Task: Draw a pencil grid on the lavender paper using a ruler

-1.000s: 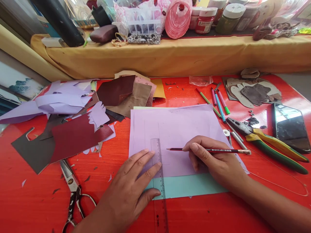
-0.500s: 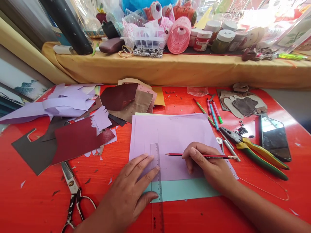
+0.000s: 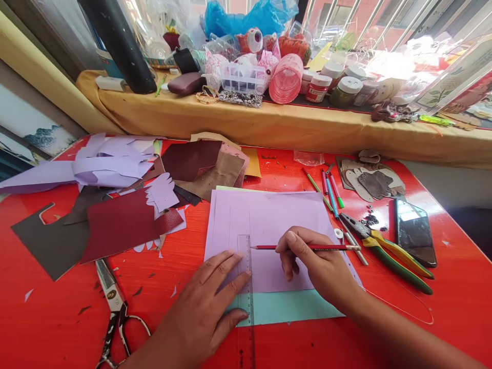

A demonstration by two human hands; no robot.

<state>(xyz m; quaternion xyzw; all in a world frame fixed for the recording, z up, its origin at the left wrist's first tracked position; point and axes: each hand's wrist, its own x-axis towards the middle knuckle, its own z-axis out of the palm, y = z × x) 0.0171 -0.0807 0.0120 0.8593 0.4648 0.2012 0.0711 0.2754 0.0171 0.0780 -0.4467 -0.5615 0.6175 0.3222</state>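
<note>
My left hand (image 3: pixel 219 294) lies with its fingers apart over a clear ruler (image 3: pixel 245 302), pressing it onto the paper. The ruler runs lengthwise away from me, and its near end reaches past the paper's edge. In my right hand (image 3: pixel 307 251) is a red and black pencil (image 3: pixel 269 247), held nearly level with its tip close to the ruler's right edge. Beneath both hands is a lilac paper sheet (image 3: pixel 284 215) bearing thin drawn lines. A turquoise sheet (image 3: pixel 288 306) shows under its near edge.
Scissors (image 3: pixel 113 297) lie at left, below leather pieces (image 3: pixel 119 225) and lilac paper scraps (image 3: pixel 107 164). To the right are felt pens (image 3: pixel 332 192), pliers (image 3: pixel 384 246), a phone (image 3: pixel 415 230) and leather cutouts (image 3: pixel 376 182). Behind, a cloth-covered ledge (image 3: pixel 230 117) holds jars (image 3: pixel 318 88).
The view has shifted a little, showing more of the ledge and window. My right hand has brought the pencil tip closer to the ruler's edge. My left hand stays on the ruler.
</note>
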